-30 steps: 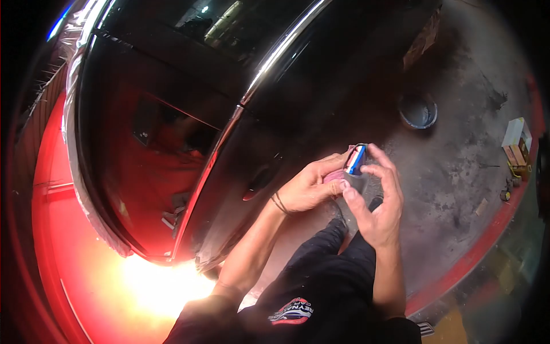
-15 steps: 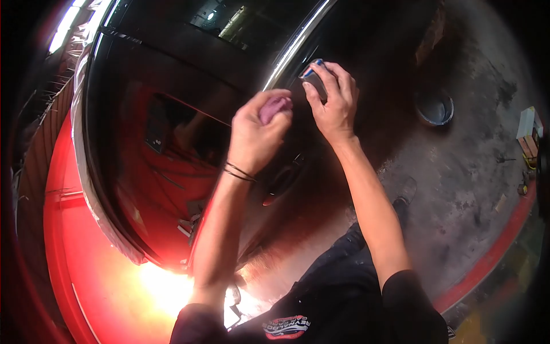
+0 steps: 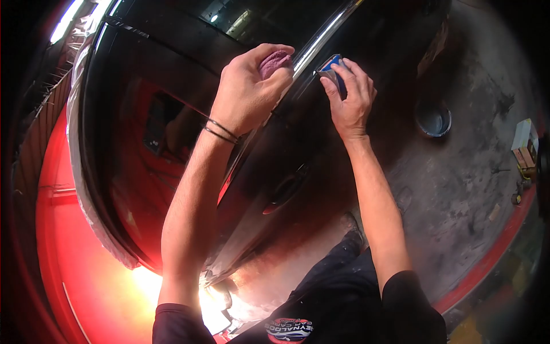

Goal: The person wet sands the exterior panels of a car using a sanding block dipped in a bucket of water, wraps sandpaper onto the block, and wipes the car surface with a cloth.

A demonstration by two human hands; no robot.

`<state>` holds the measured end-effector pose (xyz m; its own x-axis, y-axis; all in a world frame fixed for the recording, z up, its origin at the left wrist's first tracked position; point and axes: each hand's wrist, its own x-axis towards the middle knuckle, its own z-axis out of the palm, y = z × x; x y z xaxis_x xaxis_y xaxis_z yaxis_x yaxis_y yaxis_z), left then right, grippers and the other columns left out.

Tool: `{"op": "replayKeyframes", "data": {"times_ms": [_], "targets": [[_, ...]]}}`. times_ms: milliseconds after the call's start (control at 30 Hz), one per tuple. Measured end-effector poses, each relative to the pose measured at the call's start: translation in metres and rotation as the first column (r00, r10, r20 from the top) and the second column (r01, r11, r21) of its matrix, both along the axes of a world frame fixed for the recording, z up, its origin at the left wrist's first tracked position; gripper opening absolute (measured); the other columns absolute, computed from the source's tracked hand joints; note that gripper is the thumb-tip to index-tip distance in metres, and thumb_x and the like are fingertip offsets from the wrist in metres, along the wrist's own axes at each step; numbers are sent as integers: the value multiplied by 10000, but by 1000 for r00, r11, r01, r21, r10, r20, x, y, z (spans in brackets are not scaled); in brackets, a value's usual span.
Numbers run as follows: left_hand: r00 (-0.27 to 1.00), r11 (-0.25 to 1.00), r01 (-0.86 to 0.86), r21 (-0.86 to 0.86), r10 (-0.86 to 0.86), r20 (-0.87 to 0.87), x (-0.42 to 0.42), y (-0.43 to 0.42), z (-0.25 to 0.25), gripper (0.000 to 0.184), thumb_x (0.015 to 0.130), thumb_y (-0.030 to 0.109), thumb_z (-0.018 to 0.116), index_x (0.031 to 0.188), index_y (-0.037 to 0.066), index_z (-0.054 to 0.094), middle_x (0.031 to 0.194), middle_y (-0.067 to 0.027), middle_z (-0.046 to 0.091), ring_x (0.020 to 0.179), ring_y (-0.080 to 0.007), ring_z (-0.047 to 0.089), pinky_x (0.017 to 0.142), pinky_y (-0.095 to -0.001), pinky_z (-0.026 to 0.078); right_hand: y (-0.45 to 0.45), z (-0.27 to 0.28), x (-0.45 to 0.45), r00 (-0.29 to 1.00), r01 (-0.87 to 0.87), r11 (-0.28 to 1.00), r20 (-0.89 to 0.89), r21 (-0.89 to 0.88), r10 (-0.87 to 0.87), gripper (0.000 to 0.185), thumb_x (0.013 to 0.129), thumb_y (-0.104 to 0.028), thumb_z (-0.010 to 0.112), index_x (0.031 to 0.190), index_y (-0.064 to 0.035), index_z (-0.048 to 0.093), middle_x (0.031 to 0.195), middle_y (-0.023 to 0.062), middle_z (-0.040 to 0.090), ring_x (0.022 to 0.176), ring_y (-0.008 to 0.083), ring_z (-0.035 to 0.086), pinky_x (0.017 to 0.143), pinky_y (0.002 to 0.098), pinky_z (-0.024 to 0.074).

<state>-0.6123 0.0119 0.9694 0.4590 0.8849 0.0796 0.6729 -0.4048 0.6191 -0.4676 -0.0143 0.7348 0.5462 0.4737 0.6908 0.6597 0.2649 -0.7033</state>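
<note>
My left hand [image 3: 246, 86] is wrapped round a crumpled purple cloth [image 3: 275, 64], over the dark car near its chrome trim [image 3: 326, 35]. To its right, my right hand [image 3: 352, 97] grips a small blue and grey block [image 3: 334, 70] between thumb and fingers. The block is close to the dark car door panel [image 3: 321, 137], just below the trim; whether it touches the panel I cannot tell. A door handle [image 3: 289, 186] sits lower on the panel.
A bucket [image 3: 433, 119] stands on the grey floor to the right. Farther right lies a box [image 3: 524, 143] beside a red floor edge [image 3: 487, 266]. Bright light glares at the lower left by a red surface [image 3: 86, 246]. My shoe [image 3: 352, 225] is beside the car.
Both hands have moved apart and up from in front of my body to the car. Since the last earlier frame, my left hand rose farther and my right hand shifted slightly right.
</note>
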Motion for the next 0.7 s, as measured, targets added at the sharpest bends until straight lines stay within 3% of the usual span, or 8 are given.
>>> {"op": "replayKeyframes", "data": {"times_ms": [33, 133, 267, 367, 433, 567, 633, 700], "targets": [[999, 999, 36, 33, -36, 0, 4, 4, 0, 380, 1025, 172, 720, 1373, 43, 797, 1086, -26, 793, 831, -68, 694, 660, -249, 597, 2, 4, 3, 1000, -3, 1000, 22, -9, 3, 386, 1015, -380, 874, 1335, -179, 793, 1461, 92, 733, 1341, 340, 666, 1114, 524, 497], [997, 997, 61, 41, -60, -39, 14, 9, 5, 396, 1017, 153, 690, 1380, 36, 795, 1109, -55, 812, 881, -102, 734, 746, -269, 630, -5, 7, 0, 999, -38, 999, 36, 35, 36, 453, 952, -402, 926, 1313, -155, 810, 1445, 135, 730, 1355, 372, 659, 1118, 531, 510], [995, 998, 67, 9, -66, -71, 23, 14, 6, 390, 1023, 163, 700, 1372, 17, 796, 1161, -90, 843, 1044, -164, 791, 998, -334, 634, 3, 2, 16, 994, -105, 994, 23, -16, 105, 432, 928, -379, 940, 1281, -156, 830, 1429, 113, 733, 1351, 346, 664, 1091, 528, 520], [990, 995, 102, 12, -100, -103, 26, 18, 11, 385, 1018, 176, 718, 1349, -6, 794, 1131, -126, 846, 1031, -181, 797, 978, -350, 638, -10, 13, 17, 985, -164, 983, 45, -81, 168, 413, 931, -343, 928, 1302, -196, 822, 1418, 83, 731, 1337, 325, 669, 1080, 534, 505], [975, 988, 154, 16, -149, -166, 28, 22, 18, 388, 1012, 194, 734, 1334, -16, 790, 1088, -166, 843, 1006, -212, 805, 952, -376, 642, -29, 27, -1, 915, -352, 933, 183, -74, 360, 401, 954, -308, 900, 1337, -241, 799, 1423, 73, 722, 1324, 337, 669, 1093, 542, 481], [953, 971, 235, 50, -220, -208, 45, 27, 31, 276, 958, 201, 741, 1152, 25, 826, 966, -243, 815, 937, -422, 816, 873, -487, 643, -13, 37, 22, 953, -105, 987, 272, -123, 135, 386, 967, -293, 876, 1343, -282, 791, 1458, 61, 711, 1323, 326, 663, 1071, 545, 464], [934, 952, 290, 97, -260, -245, 59, 38, 38, 211, 972, 214, 740, 1030, 25, 816, 902, -255, 786, 904, -449, 793, 838, -513, 627, 8, 39, 50, 988, -27, 980, 142, -195, 56, 316, 975, -279, 854, 1287, -260, 805, 1514, 73, 689, 1329, 345, 654, 1072, 556, 458], [915, 942, 318, 108, -275, -295, 77, 50, 49, 214, 977, 222, 735, 992, 24, 814, 894, -260, 781, 899, -457, 786, 831, -519, 624, 2, 49, 41, 952, -127, 979, 259, -158, 165, 307, 964, -289, 856, 1263, -244, 800, 1509, 86, 688, 1347, 352, 645, 1079, 568, 455]]}}
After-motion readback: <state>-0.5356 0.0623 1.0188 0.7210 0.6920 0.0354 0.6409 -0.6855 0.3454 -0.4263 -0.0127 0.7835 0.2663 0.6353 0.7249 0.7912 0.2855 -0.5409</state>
